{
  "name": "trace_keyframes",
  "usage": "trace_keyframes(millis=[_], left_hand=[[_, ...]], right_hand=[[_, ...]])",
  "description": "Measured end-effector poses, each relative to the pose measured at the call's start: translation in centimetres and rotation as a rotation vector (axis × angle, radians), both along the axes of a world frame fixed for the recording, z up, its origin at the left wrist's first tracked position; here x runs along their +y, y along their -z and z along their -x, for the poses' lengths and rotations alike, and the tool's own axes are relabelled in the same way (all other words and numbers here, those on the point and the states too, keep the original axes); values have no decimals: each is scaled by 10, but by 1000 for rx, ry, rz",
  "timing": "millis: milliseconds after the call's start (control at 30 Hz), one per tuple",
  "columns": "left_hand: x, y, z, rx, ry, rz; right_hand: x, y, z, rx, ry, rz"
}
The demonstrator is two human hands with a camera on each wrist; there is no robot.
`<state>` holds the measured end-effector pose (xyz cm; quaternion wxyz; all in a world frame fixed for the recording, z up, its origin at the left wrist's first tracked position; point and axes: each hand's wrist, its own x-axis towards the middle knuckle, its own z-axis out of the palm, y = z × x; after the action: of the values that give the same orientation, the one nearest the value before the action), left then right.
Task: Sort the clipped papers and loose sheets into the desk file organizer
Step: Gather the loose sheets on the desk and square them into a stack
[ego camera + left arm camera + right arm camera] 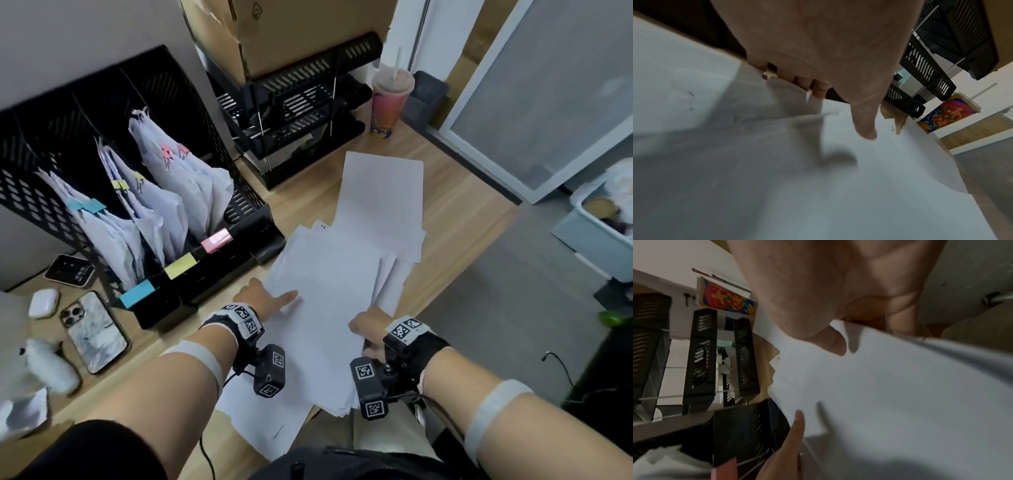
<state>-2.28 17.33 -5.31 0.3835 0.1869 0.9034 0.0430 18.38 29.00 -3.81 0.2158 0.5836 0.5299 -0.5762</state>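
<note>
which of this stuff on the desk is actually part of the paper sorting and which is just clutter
Job:
loose stack of white sheets, in left hand and right hand
black mesh desk file organizer
clipped paper bundles

Lying about:
two phones
white earbud case
colourful drink cup
cardboard box

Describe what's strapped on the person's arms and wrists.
Both arms are bare below short black sleeves. Each wrist carries a black strap with white square-code tags and a black camera block, also tagged: left wrist rig, right wrist rig. Thin black cables trail off. A white band wraps each forearm.
</note>
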Motion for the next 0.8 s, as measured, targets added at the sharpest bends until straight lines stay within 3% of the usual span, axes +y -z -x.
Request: trace_keyframes(millis=[167, 300, 467, 667, 800], left_hand=[[-13, -2, 0, -23, 100, -88], [-17, -12, 2, -56, 100, -266], [-25, -57, 20, -14, 84, -378], [-41, -119, 39, 101, 71, -657], [-37, -155, 44, 86, 3, -884]], right_hand=[[-7, -7, 2, -91, -145, -4], [0, 2, -5, -7, 10, 3], [-1, 4, -7, 50, 155, -60], [0, -21, 0, 82, 85, -39], [19, -61, 24, 316, 141, -83]])
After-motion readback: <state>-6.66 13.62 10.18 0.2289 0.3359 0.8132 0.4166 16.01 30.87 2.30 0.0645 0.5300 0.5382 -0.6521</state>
